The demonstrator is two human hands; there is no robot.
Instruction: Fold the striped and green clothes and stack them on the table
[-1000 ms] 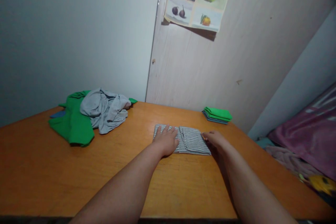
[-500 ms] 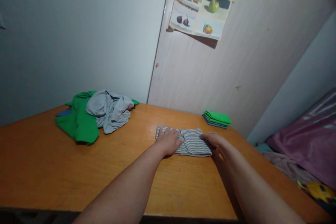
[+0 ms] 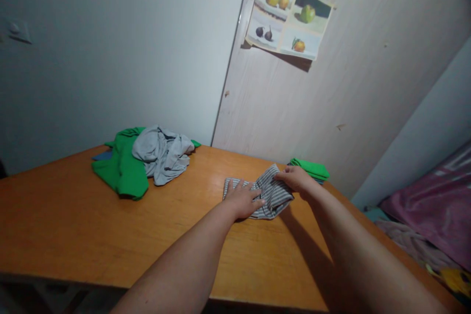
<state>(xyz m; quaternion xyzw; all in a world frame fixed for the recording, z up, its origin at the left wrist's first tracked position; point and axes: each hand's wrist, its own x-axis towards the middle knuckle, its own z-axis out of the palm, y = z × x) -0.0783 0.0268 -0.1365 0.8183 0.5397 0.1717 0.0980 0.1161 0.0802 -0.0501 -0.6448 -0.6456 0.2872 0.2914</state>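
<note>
A striped grey-and-white cloth (image 3: 271, 192), partly folded, lies on the wooden table in front of me. My left hand (image 3: 243, 200) rests flat on its left part with the fingers spread. At the other end, my right hand (image 3: 297, 180) pinches the cloth's right edge between thumb and fingers and holds that part raised off the table, tilted up toward the left. The underside of the lifted part is mostly hidden.
On the table (image 3: 176, 245), a heap of a green cloth (image 3: 127, 174) and a crumpled grey cloth (image 3: 162, 154) lies at the back left. A folded green cloth (image 3: 312, 168) tops a small stack at the back right. Pink fabric (image 3: 430, 211) is beyond the right edge.
My right hand has lifted the right end of the striped cloth off the table and moved it up and slightly left. My left hand stays pressed on the cloth. The view has shifted slightly.
</note>
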